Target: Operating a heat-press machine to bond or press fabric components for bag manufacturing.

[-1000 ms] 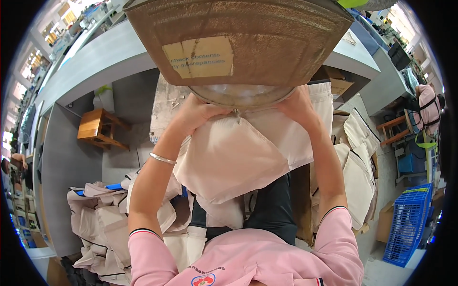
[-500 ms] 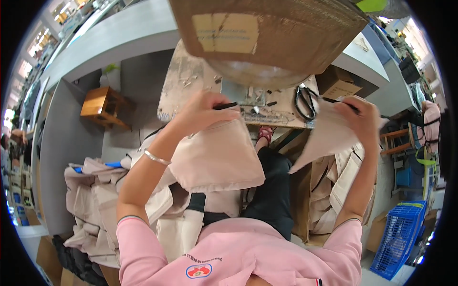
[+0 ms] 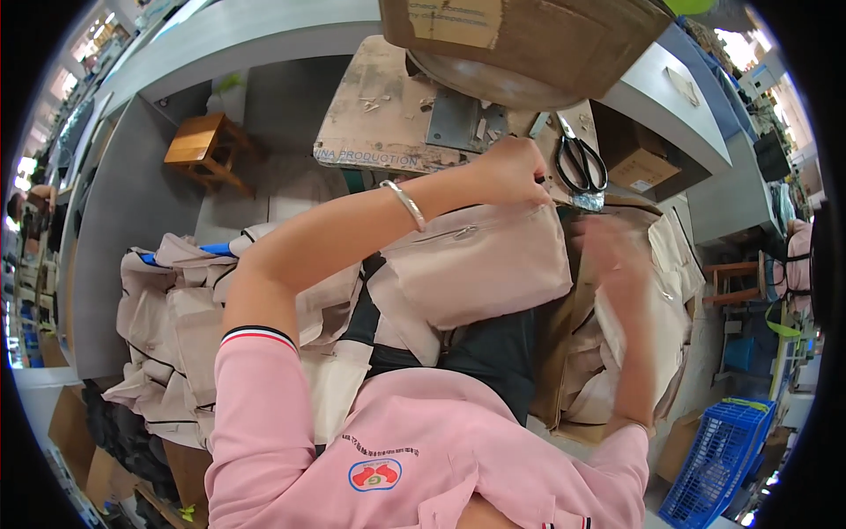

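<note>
My left hand (image 3: 515,172) is closed at the top edge of a beige fabric panel with a zipper (image 3: 493,264), which hangs over my lap. A small dark bit shows at its fingers, too small to name. My right hand (image 3: 612,251) is smeared by motion, to the right of the panel and over the near side of a cardboard box (image 3: 548,370) of beige fabric pieces (image 3: 604,361). Whether it holds anything cannot be made out. Black-handled scissors (image 3: 580,167) lie on the worn board just beyond my hands.
A worn wooden board (image 3: 361,115) carries a metal plate (image 3: 449,123) and scraps. Above it hangs a large cardboard piece (image 3: 529,40). Beige fabric (image 3: 181,344) is heaped on my left. A wooden stool (image 3: 198,145) stands far left, a blue basket (image 3: 718,463) at the right.
My left hand has moved right with its beige panel. The right hand has come down and inward; the beige piece it held is no longer seen in it. My view has shifted slightly.
</note>
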`<state>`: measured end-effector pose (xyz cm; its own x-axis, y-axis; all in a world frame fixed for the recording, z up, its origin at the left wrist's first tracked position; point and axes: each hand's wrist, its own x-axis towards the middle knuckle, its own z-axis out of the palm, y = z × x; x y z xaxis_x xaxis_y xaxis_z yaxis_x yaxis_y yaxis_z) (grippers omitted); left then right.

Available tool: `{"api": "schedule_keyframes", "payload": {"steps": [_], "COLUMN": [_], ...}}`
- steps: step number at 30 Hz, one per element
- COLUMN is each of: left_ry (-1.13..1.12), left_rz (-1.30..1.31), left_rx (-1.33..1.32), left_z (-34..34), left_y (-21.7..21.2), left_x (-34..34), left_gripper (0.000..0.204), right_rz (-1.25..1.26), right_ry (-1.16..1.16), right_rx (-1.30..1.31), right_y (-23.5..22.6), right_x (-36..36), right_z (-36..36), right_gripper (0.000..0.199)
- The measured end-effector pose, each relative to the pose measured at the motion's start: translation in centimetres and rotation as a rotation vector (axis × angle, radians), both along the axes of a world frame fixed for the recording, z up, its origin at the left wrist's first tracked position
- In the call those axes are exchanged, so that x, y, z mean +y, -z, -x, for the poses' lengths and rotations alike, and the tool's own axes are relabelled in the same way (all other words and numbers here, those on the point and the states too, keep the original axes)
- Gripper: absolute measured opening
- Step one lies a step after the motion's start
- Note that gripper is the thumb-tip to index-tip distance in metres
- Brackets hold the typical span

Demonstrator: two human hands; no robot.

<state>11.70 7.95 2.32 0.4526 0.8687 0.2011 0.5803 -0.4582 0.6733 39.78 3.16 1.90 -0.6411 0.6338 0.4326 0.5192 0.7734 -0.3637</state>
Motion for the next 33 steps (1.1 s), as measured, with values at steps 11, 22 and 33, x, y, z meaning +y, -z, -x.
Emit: {"api": "schedule_keyframes", "payload": {"steps": [11,22,33], "left_ry": [-0.321,-0.624,-0.335], "left_rz": [-0.210,0.128,0.546], "left_rx": [-0.307,-0.516,-0.612], "left_z": [2.4,6.5,9.4], "left_y": [1.2,3.5,-2.1], "left_x": [-9.7,-14.8,-3.0], "left_gripper": [0.041,0.028,0.019], "right_rz": [-0.063,-0.118,0.057], "right_ry": [0.001,0.154,0.308], "right_rx": [-0.172,0.082,0.172], "right_y": [5.0,-2.4,-3.8], "right_x": [-3.0,0.6,9.2], "right_z": [15.0,11.3,10.5], "right_gripper": [0.015,0.021,0.032]}}
